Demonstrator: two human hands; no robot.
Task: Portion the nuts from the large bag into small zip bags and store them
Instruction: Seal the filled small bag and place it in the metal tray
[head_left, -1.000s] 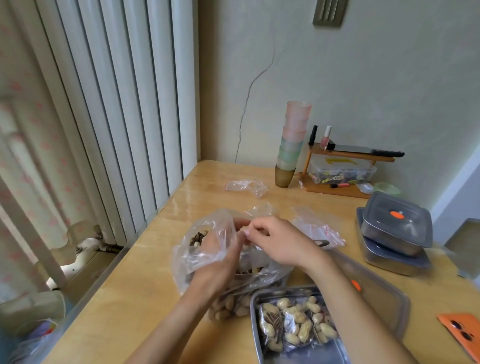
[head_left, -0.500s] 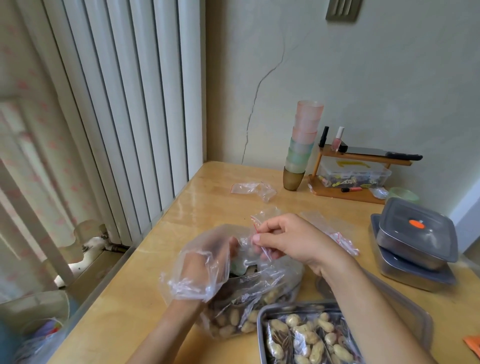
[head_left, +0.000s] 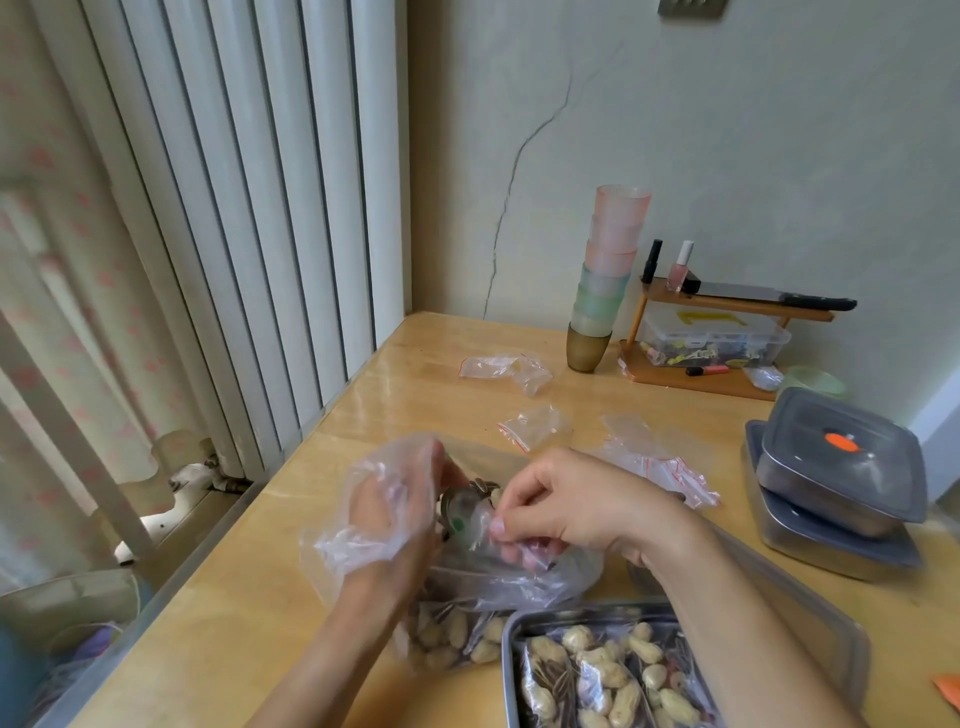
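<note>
Over the large bag (head_left: 457, 636), the right hand (head_left: 571, 512) pinches a small zip bag (head_left: 470, 519), earlier hanging, now lying left-right, mouth toward the gloved left hand (head_left: 395, 512), whose grip I cannot tell.

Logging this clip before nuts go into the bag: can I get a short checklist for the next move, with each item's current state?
1. Glove on the left hand: ok, clear plastic covers it.
2. Right hand grip on the small zip bag: ok, the fingertips pinch it.
3. Bag mouth open: cannot tell, the plastic is crumpled between the hands.
4. Nuts in the left hand: cannot tell, its fingers are hidden behind the hand.
5. Large bag placed to catch spills: ok, it lies right below both hands.
6. Tray close by: ok, it sits beside the large bag, with filled bags in it.
</note>
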